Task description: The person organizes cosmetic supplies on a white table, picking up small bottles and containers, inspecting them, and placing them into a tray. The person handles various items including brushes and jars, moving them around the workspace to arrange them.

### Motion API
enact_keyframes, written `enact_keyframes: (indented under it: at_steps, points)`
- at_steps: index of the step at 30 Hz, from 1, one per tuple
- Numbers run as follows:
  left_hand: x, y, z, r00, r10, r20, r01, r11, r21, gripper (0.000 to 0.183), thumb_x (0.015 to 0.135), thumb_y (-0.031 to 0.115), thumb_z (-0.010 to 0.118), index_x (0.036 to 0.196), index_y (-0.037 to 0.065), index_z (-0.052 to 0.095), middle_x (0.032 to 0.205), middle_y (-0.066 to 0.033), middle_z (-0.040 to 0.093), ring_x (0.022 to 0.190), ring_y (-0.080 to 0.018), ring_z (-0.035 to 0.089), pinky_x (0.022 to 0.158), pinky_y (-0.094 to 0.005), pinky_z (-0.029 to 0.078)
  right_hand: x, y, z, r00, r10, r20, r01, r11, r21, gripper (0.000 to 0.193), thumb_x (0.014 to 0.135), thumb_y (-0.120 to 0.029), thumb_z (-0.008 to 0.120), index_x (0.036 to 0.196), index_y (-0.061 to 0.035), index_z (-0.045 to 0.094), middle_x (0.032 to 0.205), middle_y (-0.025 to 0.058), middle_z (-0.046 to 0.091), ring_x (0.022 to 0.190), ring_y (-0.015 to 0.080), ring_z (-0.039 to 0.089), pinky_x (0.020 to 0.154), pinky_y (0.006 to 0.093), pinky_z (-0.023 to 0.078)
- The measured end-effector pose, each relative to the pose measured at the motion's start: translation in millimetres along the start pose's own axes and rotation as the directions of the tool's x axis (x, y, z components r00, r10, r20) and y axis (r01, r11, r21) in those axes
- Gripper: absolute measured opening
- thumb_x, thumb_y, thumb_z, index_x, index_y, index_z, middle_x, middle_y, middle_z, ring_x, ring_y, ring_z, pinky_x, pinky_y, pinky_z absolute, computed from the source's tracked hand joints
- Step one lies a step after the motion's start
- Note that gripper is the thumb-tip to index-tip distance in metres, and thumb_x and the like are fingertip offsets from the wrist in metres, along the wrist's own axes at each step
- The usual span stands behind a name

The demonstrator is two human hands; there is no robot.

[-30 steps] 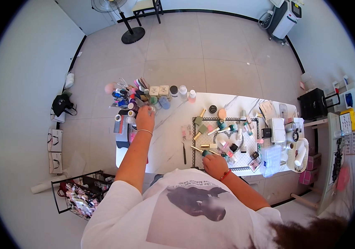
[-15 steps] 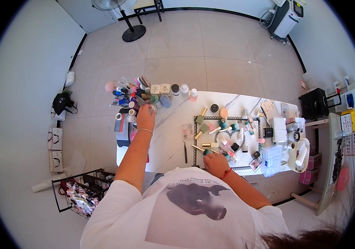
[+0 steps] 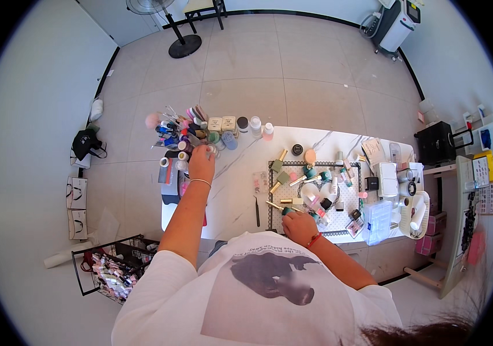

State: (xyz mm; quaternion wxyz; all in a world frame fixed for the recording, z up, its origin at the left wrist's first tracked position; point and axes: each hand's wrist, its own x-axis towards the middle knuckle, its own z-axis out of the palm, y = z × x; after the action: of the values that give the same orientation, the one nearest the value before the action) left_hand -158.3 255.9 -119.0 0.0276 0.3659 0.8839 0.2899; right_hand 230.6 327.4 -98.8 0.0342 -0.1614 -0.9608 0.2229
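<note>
My left hand [image 3: 202, 166] is at the left end of the table, fingers curled down among small jars and bottles. What its fingertips grip, if anything, is hidden; a pale jar [image 3: 212, 150] is just beside them. My right hand [image 3: 300, 228] is low at the front edge of a dotted mat [image 3: 278, 225] with dark lace trim. Its closed fingers meet a dark green nail polish bottle [image 3: 287, 211] with a gold cap. Other nail polish bottles [image 3: 310, 172] lie on the mat, near a white heart-shaped dish [image 3: 309, 192]. Black tweezers [image 3: 257, 211] lie left of the mat.
Brushes [image 3: 171, 115] and files crowd the far left corner, beside stacked cream boxes [image 3: 229, 123] and pump bottles [image 3: 256, 124]. At right are a transparent case [image 3: 378, 222] and a white basket [image 3: 426, 225]. A wire rack of bottles [image 3: 113, 277] stands at lower left.
</note>
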Motion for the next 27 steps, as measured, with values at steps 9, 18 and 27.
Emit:
enact_keyframes:
  at_steps: [9, 18, 27]
  points:
    - [-18.7, 18.3, -10.9, 0.998, 0.052, -0.030, -0.056, 0.987, -0.152, 0.026, 0.081, 0.011, 0.073, 0.103, 0.007, 0.060, 0.109, -0.0147, 0.061, 0.103, -0.0362, 0.061, 0.085, -0.0434, 0.051, 0.9, -3.1, -2.8, 0.996, 0.044, -0.076, -0.036, 0.994, 0.108, 0.006, 0.085, -0.015, 0.062, 0.086, -0.0089, 0.063, 0.083, 0.0106, 0.064, 0.080, 0.0321, 0.065, 0.070, 0.0461, 0.053]
    - [-127.3, 40.2, -1.2, 0.781, 0.323, 0.535, -0.225, 0.944, -0.242, 0.018, 0.087, 0.016, 0.068, 0.102, 0.008, 0.063, 0.098, -0.0134, 0.062, 0.090, -0.0321, 0.065, 0.079, -0.0429, 0.052, -1.9, 3.4, 0.6, 0.961, 0.243, -0.130, -0.144, 0.846, 0.513, 0.012, 0.090, -0.014, 0.063, 0.094, -0.0052, 0.071, 0.092, 0.0170, 0.069, 0.089, 0.0376, 0.065, 0.080, 0.0451, 0.051]
    - [-165.4, 64.2, 24.0, 0.573, 0.267, 0.775, -0.351, 0.934, -0.062, 0.021, 0.092, 0.029, 0.065, 0.102, 0.011, 0.064, 0.099, -0.0115, 0.065, 0.093, -0.0329, 0.066, 0.078, -0.0448, 0.054, -0.5, 6.9, 9.5, 0.952, 0.305, -0.002, -0.264, 0.826, 0.498, 0.013, 0.088, -0.016, 0.064, 0.090, -0.0041, 0.070, 0.087, 0.0169, 0.069, 0.087, 0.0381, 0.065, 0.077, 0.0464, 0.051]
